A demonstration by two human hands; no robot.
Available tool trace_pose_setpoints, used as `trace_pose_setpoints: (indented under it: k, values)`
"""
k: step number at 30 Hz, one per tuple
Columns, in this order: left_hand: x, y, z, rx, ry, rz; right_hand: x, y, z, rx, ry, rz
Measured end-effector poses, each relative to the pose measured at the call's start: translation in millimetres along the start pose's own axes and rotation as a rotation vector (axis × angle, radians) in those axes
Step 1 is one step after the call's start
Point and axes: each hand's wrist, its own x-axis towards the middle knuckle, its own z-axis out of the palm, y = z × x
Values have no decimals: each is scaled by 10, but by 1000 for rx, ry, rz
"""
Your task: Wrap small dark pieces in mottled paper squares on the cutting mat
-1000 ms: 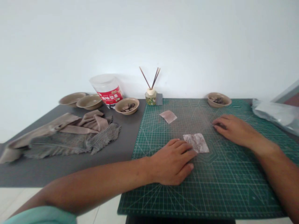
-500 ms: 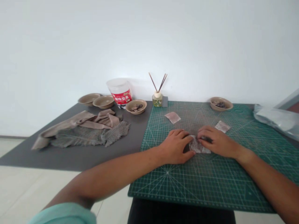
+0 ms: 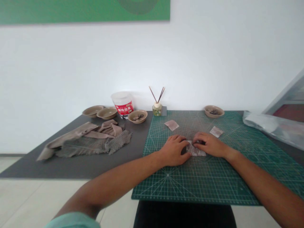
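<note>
A small pale square with greyish mottling, cloth or paper, lies flat on the green cutting mat between my hands. My left hand holds its left edge, thumb at the near corner and fingertips at the far one. Bent over its right part is my right hand, thumb and fingers pinched together. Something dark shows among those fingers, either a small thing or shadow; I cannot tell. Two similar squares lie farther off: one beyond my left hand, another beyond my right.
A bowl of dark bits stands at the back right, another left of the mat. Nearby are a clear tub, two bowls, a reed diffuser and crumpled cloths. A clear plastic bag lies right.
The camera view has tilted up and shifted, bringing a green panel in on the wall. Both hands keep their places at the pale square, with only slight finger movement.
</note>
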Motion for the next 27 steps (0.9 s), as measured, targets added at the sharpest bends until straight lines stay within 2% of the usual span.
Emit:
trace_pose_setpoints:
  k: [4,9,12,15,21,27]
  values:
    - [116,-186,-85,13,95,-148,3,-1,-1,11,3,11]
    - [456,-679,-288,64,250,-457,-3,-3,-5,34,-5,16]
    - [662,-956,-361,92,278,-657,-7,-3,-9,46,-8,13]
    - [813,-1136,-376,106,266,-775,-6,0,-11,53,-13,8]
    - [949,-1281,-346,89,249,-782,4,9,-2,56,-18,-1]
    - [892,-1320,-460,-135,266,-628,10,-39,-19,40,-25,-13]
